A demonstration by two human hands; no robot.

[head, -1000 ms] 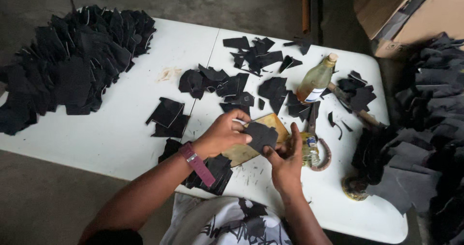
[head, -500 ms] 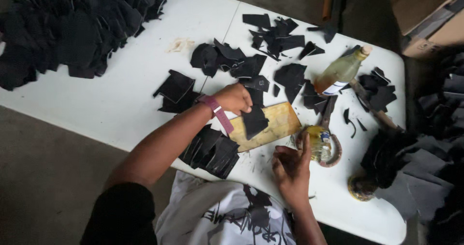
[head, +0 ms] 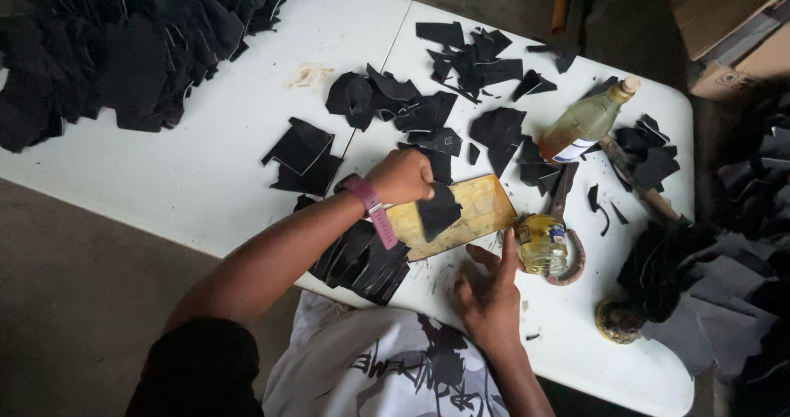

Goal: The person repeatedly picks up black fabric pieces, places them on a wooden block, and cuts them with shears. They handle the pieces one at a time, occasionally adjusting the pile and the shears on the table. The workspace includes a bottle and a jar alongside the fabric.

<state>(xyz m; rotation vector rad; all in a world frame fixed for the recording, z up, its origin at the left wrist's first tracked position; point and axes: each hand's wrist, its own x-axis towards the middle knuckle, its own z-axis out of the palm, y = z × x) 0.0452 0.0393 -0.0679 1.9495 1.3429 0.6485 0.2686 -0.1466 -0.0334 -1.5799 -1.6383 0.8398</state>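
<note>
My left hand, with a pink wristband, rests on a black leather piece that lies on a yellowish wooden board; the fingers look closed on the piece's upper edge. My right hand is flat on the white table just below the board, fingers spread, holding nothing, beside a small yellow glue tin. A stack of cut black pieces lies under my left forearm.
A big heap of black pieces fills the table's far left. Loose black scraps cover the middle. A tilted bottle of yellowish liquid, a wooden-handled tool and another dark pile sit at right. Cardboard boxes stand beyond.
My left hand moved the black piece up onto the board and now presses it there. My right hand let go of it and dropped to the table below the board.
</note>
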